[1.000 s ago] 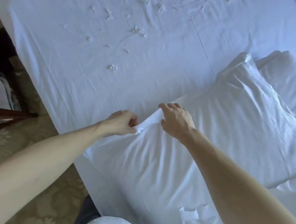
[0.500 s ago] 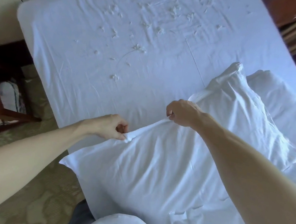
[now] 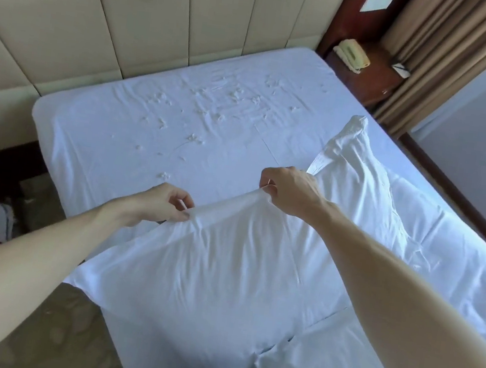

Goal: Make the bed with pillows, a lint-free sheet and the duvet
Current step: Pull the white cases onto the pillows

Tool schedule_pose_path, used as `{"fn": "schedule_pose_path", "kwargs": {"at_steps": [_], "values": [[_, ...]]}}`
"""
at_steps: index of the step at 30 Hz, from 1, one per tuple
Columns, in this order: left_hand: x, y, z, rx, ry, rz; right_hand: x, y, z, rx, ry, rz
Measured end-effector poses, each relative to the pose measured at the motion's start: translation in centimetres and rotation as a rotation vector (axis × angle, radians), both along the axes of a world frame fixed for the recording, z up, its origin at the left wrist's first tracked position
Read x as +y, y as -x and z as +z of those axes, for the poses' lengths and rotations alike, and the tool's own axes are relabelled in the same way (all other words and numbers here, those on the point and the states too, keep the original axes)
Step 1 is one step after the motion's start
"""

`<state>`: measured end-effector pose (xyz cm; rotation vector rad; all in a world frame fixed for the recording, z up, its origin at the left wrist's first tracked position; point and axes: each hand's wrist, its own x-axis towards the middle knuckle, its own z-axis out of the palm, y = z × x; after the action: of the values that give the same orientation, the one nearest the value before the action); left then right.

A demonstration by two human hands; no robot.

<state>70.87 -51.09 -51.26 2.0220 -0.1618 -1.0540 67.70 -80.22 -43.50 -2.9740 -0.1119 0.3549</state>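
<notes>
Hands had spread wider since half a second before: the left hand and right hand each pinched the pillow by its far edge, lifting it higher off the sheet. White and creased, the pillow hung well short of the headboard, with lint scattered between.

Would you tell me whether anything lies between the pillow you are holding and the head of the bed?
Yes: bits of lint lie scattered on the sheet between the pillow, pinched by the left hand and right hand, and the headboard. Nothing else visible lies there.
</notes>
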Motion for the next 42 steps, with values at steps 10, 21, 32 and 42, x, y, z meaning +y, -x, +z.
{"fn": "schedule_pose_path", "kwargs": {"at_steps": [10, 21, 32, 42], "values": [[-0.7, 4.5, 16.5, -0.195, 0.019, -0.042, -1.2, 9.2, 12.5, -0.328, -0.056, -0.133], [-2.6, 10.8, 33.7, -0.542, -0.046, -0.198, -2.2, 19.7, 22.5, -0.58, -0.286, -0.316], [-0.3, 16.4, 41.8, -0.759, -0.175, -0.145, 2.0, 25.4, 28.5, -0.657, -0.31, -0.367], [5.1, 20.0, 43.5, -0.711, -0.173, -0.22, 8.9, 30.8, 30.7, -0.711, -0.268, -0.45]]}}
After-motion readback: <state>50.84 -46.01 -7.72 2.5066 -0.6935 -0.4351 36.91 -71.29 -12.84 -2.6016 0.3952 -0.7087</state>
